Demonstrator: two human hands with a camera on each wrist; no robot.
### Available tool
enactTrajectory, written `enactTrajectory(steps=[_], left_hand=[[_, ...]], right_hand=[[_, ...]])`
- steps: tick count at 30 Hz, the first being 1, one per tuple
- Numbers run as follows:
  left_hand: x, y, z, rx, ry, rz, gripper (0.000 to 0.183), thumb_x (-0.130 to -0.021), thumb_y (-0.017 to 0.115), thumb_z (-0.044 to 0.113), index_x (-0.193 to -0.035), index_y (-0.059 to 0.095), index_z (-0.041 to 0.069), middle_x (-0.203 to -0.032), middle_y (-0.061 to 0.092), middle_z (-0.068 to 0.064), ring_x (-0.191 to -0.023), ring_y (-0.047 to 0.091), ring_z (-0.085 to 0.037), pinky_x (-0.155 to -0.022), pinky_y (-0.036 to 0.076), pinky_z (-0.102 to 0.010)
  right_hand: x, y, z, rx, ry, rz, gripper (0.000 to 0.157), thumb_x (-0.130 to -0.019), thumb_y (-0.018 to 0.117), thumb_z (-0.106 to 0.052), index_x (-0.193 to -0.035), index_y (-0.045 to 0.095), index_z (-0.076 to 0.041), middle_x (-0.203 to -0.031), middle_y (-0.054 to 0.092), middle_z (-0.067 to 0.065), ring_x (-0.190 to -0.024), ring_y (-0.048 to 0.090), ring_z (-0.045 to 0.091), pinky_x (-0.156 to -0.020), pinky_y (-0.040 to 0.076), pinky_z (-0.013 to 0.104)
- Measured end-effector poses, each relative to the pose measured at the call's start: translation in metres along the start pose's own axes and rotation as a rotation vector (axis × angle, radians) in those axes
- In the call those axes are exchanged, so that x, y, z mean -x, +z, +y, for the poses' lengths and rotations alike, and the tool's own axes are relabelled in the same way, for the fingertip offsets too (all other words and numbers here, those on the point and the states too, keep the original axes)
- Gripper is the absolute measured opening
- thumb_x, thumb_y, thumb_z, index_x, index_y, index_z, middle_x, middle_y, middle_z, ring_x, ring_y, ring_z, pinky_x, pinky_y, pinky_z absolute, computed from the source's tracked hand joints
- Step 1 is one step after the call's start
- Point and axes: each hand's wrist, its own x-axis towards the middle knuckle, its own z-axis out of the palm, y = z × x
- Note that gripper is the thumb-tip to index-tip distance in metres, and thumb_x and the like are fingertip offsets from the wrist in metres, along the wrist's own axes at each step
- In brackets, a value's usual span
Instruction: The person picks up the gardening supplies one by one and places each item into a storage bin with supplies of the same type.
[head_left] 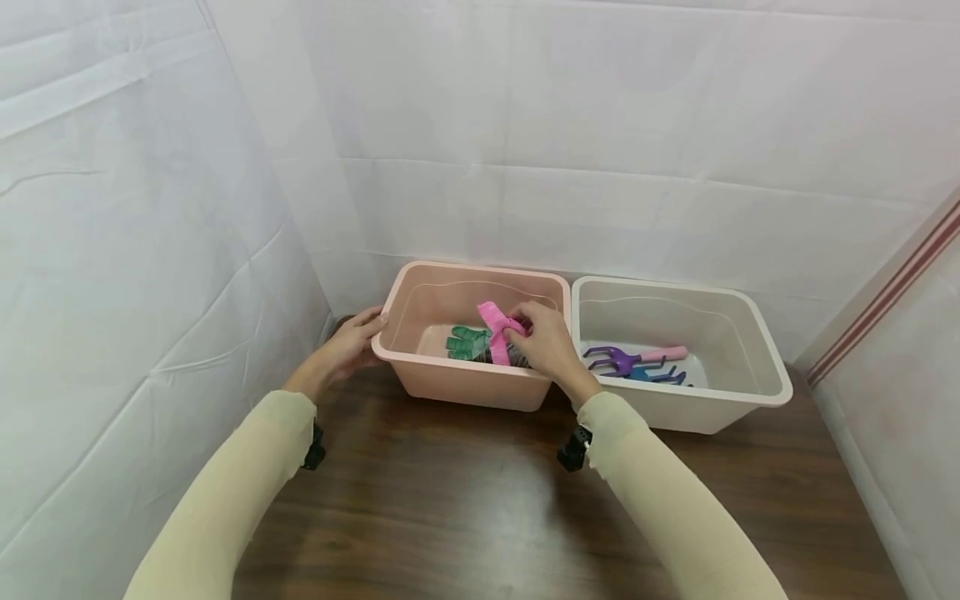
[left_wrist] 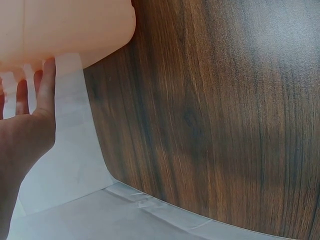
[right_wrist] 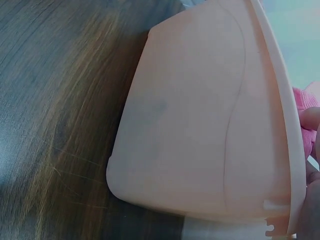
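A pink fabric glove [head_left: 497,329] hangs inside the pink bin [head_left: 465,382], pinched between the thumb and fingers of my right hand [head_left: 546,340]. Below it, a green glove [head_left: 467,342] with a grey cuff lies on the bin's floor, partly covered by the pink one. My left hand [head_left: 352,342] rests against the bin's left end near the rim. In the left wrist view, its fingers [left_wrist: 46,87] reach out fairly straight to the outer wall. Only part of the right hand and a bit of the pink glove [right_wrist: 305,100] appear in the right wrist view.
Right beside the pink bin stands a white bin [head_left: 675,408]. It holds a purple hand rake [head_left: 618,360], a blue tool [head_left: 652,375] and a pink handle [head_left: 663,353]. Both bins stand on a dark wooden table [head_left: 450,500], with white cloth walls [head_left: 600,125] around it.
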Motion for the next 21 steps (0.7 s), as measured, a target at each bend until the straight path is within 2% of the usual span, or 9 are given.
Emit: enactTrajectory(steps=[8, 16, 21], left_hand=[[0.0017, -0.0033, -0.0029, 0.007, 0.020, -0.014, 0.065, -0.116, 0.043, 0.034, -0.171, 0.016, 0.013, -0.171, 0.026, -0.022, -0.151, 0.036, -0.046, -0.114, 0.042, -0.062], [0.0032, -0.0077, -0.0005, 0.000, 0.033, -0.012, 0.065, -0.116, 0.043, 0.035, -0.171, 0.016, 0.012, -0.170, 0.028, -0.024, -0.151, 0.036, -0.047, -0.110, 0.048, -0.058], [0.0026, -0.0087, 0.0000, -0.003, 0.037, -0.015, 0.066, -0.116, 0.044, 0.033, -0.171, 0.016, 0.011, -0.170, 0.027, -0.024, -0.151, 0.036, -0.047, -0.111, 0.046, -0.060]], right_hand=[[-0.0029, 0.0041, 0.0034, -0.011, -0.003, -0.023, 0.012, -0.095, 0.079, -0.013, -0.105, 0.074, -0.008, -0.091, 0.068, 0.004, -0.081, 0.060, 0.020, -0.072, 0.050, 0.033], [-0.0047, 0.0064, 0.0010, -0.005, -0.008, -0.014, 0.012, -0.096, 0.079, -0.013, -0.104, 0.074, -0.008, -0.089, 0.066, 0.004, -0.081, 0.061, 0.023, -0.072, 0.050, 0.035], [-0.0035, 0.0063, -0.0019, -0.012, 0.004, -0.017, 0.011, -0.096, 0.079, -0.014, -0.104, 0.073, -0.008, -0.089, 0.064, 0.004, -0.081, 0.059, 0.022, -0.072, 0.049, 0.034]])
